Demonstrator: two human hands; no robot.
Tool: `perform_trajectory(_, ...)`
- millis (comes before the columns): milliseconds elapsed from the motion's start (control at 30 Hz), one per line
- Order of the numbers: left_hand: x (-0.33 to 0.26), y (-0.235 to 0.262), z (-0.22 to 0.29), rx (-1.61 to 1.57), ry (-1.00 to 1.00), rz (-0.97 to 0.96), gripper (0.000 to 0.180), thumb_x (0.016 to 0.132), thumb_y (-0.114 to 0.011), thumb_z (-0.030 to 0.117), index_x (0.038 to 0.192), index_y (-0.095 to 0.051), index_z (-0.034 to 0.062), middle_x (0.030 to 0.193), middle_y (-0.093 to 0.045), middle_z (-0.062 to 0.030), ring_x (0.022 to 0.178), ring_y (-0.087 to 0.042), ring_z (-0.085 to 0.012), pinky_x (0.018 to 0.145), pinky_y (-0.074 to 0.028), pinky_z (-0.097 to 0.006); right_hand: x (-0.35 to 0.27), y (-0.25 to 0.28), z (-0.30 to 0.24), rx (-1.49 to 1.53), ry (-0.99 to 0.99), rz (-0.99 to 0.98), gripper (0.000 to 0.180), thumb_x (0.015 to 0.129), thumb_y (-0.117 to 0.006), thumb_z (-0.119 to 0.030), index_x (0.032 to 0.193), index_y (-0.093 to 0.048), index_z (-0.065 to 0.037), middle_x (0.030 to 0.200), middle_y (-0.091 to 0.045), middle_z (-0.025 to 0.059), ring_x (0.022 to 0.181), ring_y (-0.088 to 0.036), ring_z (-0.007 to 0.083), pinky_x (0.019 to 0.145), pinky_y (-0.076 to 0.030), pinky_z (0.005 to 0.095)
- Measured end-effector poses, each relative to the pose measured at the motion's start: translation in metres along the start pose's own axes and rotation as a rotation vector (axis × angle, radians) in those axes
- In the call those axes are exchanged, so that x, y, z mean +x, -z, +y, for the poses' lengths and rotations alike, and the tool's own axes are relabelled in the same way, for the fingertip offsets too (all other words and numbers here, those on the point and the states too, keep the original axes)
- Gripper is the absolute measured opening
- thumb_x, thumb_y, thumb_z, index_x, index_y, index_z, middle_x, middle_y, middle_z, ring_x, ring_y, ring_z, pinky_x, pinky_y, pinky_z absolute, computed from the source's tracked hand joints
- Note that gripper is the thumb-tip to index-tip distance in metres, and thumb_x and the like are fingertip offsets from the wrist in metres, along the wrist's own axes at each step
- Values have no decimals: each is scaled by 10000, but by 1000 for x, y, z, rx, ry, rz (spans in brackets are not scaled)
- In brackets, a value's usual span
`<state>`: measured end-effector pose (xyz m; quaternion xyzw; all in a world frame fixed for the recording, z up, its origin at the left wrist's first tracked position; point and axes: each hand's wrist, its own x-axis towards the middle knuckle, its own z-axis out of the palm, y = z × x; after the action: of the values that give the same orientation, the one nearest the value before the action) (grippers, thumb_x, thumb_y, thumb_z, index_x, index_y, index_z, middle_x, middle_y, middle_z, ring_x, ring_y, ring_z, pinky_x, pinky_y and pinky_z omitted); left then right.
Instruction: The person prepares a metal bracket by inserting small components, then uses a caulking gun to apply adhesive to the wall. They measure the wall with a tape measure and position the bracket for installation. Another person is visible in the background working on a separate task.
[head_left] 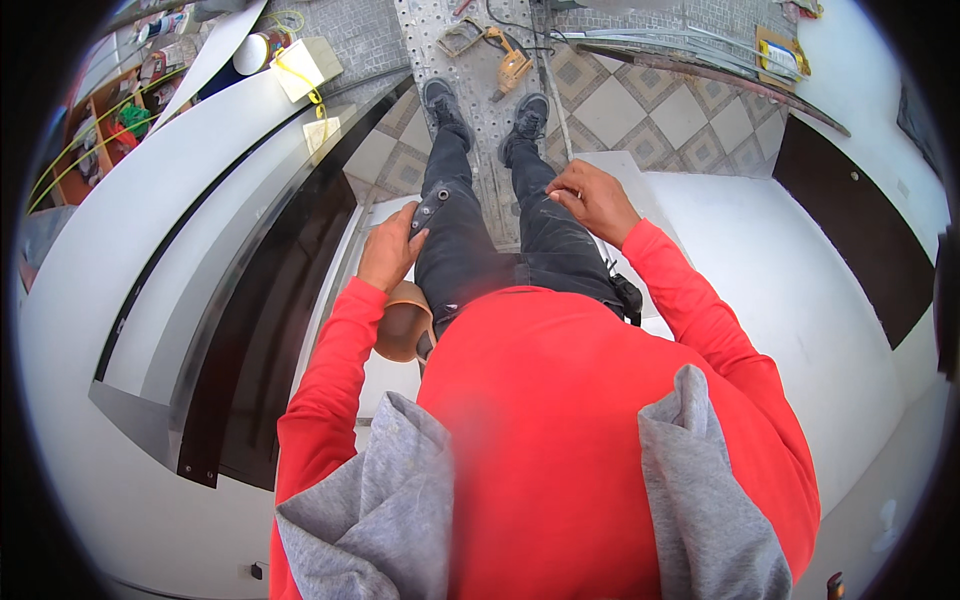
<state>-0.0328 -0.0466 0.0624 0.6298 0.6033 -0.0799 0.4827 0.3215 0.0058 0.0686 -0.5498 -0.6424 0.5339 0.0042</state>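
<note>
My left hand (391, 250) is closed beside my left thigh. Its fingers hold a small dark metal piece (441, 196) with a round ring-like end and a few shiny spots. Against the black trousers, its full shape is hard to make out. Over my right thigh, my right hand (598, 201) is raised with thumb and forefinger pinched together; whatever may be between the tips is too small to name. My hands are apart, one over each leg.
Beyond my feet, a yellow power drill (512, 66) lies on a perforated metal plank (450, 70). Dark brown panels (285, 330) stand at left, another dark panel (850, 220) at right. An orange-brown rounded object (404, 325) sits by my left hip. Metal strips (680, 48) lie far right.
</note>
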Motion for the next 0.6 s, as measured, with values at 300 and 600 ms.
perform_trajectory(300,-18,6,24,-11,-4,105,476,912,-714,206,1327,-561,32,1096,-698,-235,977,-672,-444,834,-533,-507,15,27,-49,33,274,364,171,945,-670,-81,1103,-722,-43,943,-644,102,846,-641,270,761,-506,362)
perform_trajectory(600,-39,17,31,-156,16,310,463,918,-712,179,1336,-574,37,988,-702,-223,763,-686,-359,690,-526,-441,99,15,-14,-258,293,358,356,951,-658,-162,1281,-641,-31,1159,-647,174,1020,-640,364,889,-522,404)
